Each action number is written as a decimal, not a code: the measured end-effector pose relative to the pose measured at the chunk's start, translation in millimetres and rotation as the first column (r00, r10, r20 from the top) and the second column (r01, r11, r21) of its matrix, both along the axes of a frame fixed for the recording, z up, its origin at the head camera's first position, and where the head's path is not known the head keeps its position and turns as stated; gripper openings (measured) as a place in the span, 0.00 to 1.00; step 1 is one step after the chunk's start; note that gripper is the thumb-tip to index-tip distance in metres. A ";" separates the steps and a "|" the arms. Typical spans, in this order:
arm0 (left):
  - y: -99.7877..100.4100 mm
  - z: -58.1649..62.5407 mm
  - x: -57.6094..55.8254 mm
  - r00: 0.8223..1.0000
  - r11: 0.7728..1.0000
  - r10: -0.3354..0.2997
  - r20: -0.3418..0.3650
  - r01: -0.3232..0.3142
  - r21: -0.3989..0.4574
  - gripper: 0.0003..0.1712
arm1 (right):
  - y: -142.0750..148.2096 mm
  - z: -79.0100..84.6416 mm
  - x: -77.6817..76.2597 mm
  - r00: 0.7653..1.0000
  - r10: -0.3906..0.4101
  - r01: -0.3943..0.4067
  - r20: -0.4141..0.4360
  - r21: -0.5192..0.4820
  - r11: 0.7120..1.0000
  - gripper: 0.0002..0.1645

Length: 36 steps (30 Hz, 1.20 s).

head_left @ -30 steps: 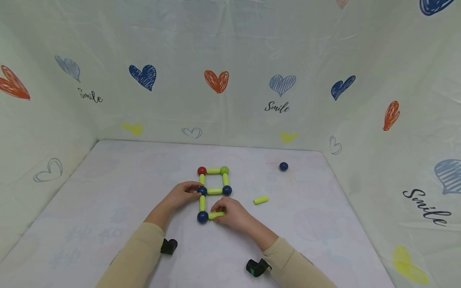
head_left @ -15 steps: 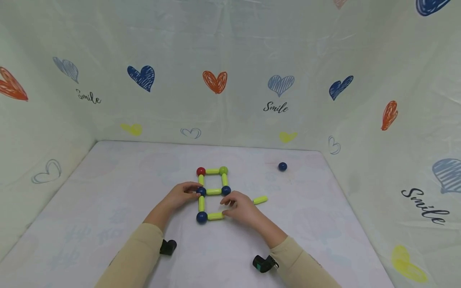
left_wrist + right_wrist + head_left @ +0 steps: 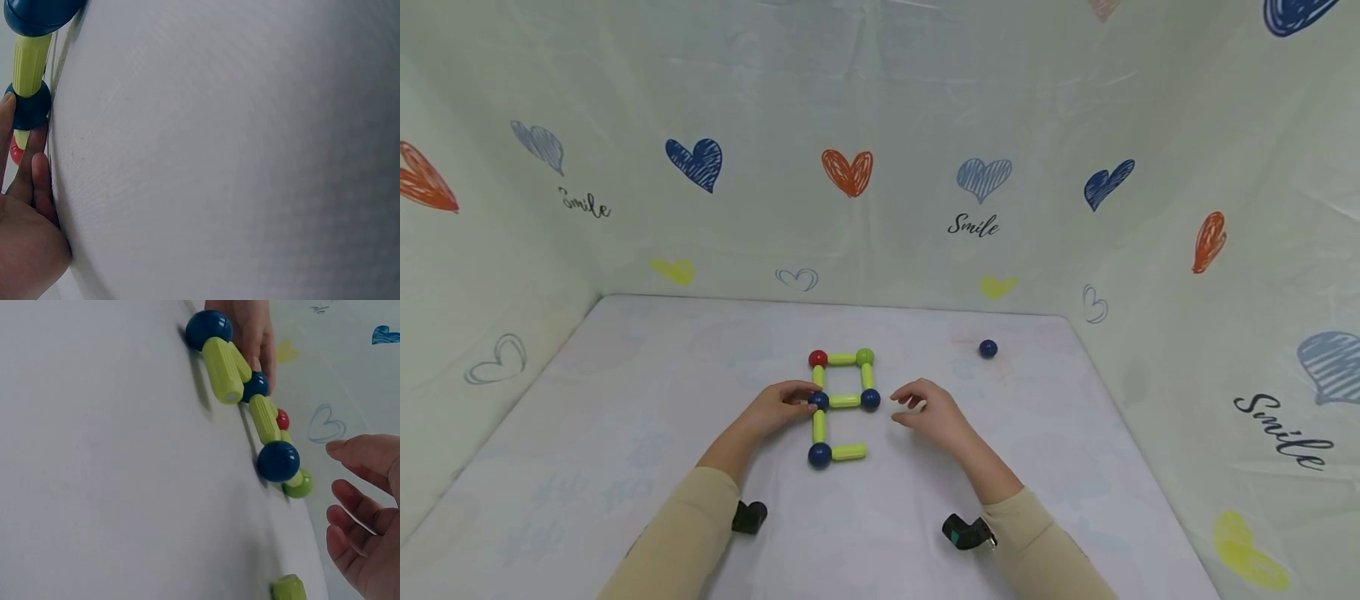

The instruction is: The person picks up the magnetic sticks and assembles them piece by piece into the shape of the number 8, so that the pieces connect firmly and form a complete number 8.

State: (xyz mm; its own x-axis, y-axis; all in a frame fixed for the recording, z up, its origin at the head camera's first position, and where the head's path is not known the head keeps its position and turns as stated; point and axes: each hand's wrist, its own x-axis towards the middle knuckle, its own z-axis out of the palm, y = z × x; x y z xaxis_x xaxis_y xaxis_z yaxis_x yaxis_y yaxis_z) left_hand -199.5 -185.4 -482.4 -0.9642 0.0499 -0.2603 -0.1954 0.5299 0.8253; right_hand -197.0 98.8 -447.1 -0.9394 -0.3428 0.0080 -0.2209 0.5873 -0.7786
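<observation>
On the table, yellow-green magnetic rods and balls form a square with an unclosed part below it. Its corners are a red ball (image 3: 817, 358), a green ball (image 3: 865, 357) and two blue balls. My left hand (image 3: 775, 410) pinches the left blue ball (image 3: 34, 111) between thumb and fingers. From the front blue ball (image 3: 820, 455), a rod (image 3: 849, 452) points right with its far end free. Just right of the square's right blue ball (image 3: 870, 400), my right hand (image 3: 936, 417) holds nothing, fingers loosely bent. A loose rod (image 3: 289, 588) shows low in the right wrist view, hidden in the head view.
A single blue ball (image 3: 988, 348) lies toward the back right of the white-covered table (image 3: 647, 367). Heart-printed sheeting (image 3: 910, 108) rises behind the table and along both sides. Black wrist cameras (image 3: 967, 532) hang below the sleeves.
My right hand has let go of the front rod and moved right and away from me, now covering the loose rod in the head view. The left hand stays at its ball.
</observation>
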 end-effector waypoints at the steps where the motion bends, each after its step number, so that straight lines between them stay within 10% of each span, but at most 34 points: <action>1: -0.1 -0.2 0.0 1.000 1.000 -0.003 0.000 0.003 -0.002 0.21 | 2.1 0.4 -1.6 1.000 -0.016 0.016 -0.001 0.000 1.000 0.15; 36: 1.5 -0.2 0.9 1.000 1.000 0.013 0.007 -0.013 0.005 0.20 | 94.7 -14.5 -67.2 0.950 -0.305 0.310 -0.067 0.069 0.948 0.17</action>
State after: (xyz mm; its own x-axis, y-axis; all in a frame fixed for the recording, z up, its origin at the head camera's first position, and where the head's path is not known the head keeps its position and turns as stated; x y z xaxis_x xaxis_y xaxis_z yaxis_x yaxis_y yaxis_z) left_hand -198.6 -183.8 -482.5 -0.9631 0.0384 -0.2665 -0.2078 0.5233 0.8264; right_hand -264.2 193.6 -461.6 -0.9981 -0.0390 0.0467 -0.0607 0.6918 -0.7195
